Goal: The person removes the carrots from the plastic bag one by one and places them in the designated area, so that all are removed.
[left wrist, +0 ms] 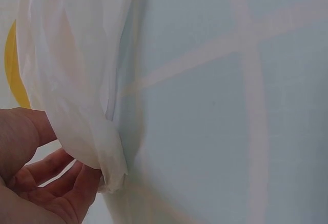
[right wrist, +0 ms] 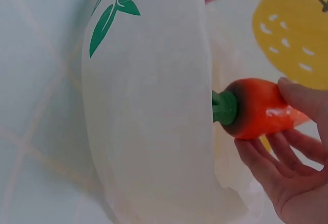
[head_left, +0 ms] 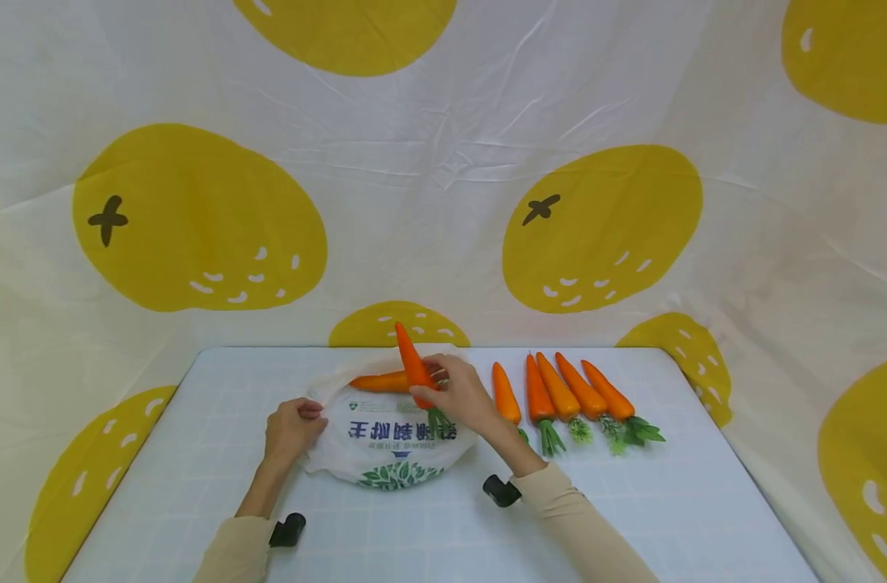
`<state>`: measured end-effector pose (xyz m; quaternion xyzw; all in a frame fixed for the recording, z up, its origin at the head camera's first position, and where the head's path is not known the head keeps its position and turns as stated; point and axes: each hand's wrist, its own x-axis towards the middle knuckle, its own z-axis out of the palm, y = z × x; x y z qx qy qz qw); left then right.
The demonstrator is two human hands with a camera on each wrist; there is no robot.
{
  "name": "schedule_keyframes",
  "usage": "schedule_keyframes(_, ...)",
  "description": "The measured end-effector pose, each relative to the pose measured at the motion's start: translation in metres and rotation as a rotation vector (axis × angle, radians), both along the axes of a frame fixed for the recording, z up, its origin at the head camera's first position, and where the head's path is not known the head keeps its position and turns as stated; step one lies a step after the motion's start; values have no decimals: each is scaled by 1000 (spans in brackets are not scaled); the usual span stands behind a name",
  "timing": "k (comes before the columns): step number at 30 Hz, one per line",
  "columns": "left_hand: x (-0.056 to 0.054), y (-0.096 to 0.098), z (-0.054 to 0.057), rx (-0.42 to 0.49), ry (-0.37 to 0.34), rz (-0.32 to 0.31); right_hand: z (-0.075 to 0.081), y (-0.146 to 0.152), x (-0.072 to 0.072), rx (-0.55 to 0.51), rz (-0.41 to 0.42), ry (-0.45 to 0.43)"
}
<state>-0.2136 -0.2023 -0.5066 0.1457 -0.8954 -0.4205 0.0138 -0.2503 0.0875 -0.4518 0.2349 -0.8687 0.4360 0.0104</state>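
Observation:
A white plastic bag [head_left: 396,441] with blue lettering and green leaves lies on the table. At its left edge my left hand [head_left: 292,429] pinches the film, and the left wrist view shows the bunched rim [left wrist: 110,167] at the fingertips. Over the bag's mouth my right hand [head_left: 461,393] grips an orange carrot [head_left: 412,360] near its thick end, tip pointing up and away. The right wrist view has this carrot's green stem base [right wrist: 224,107] beside the bag wall, its leaves hidden there. Another carrot [head_left: 376,383] lies sideways at the bag's opening, partly behind the held one.
Several more carrots with green tops lie right of the bag: a single carrot [head_left: 505,394] nearest it, then a group including one carrot [head_left: 558,387]. The pale blue table [head_left: 706,502] meets a cloth backdrop [head_left: 414,202] with yellow fruit prints at its far edge.

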Motion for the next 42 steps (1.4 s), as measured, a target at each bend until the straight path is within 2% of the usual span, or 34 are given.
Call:
schedule_keyframes(6, 0, 1, 1, 5, -13, 8, 2, 10, -5, -111, -77, -53)
schedule_keyframes(11, -1, 0, -1, 8, -18, 13, 9, 20, -6, -207, -171, -207)
schedule_keyframes(15, 0, -2, -3, 9, -19, 12, 15, 29, -6, -245, -211, -288)
schedule_keyframes(28, 1, -2, -5, 13, -11, 8, 14, 59, -13, -352, -252, -369)
schedule_keyframes(35, 0, -3, -6, 14, -5, -4, 18, 77, -12, -355, -323, -388)
schedule_keyframes(42, -2, -4, -7, 23, -7, -12, 19, 100, -11, -421, -382, -425)
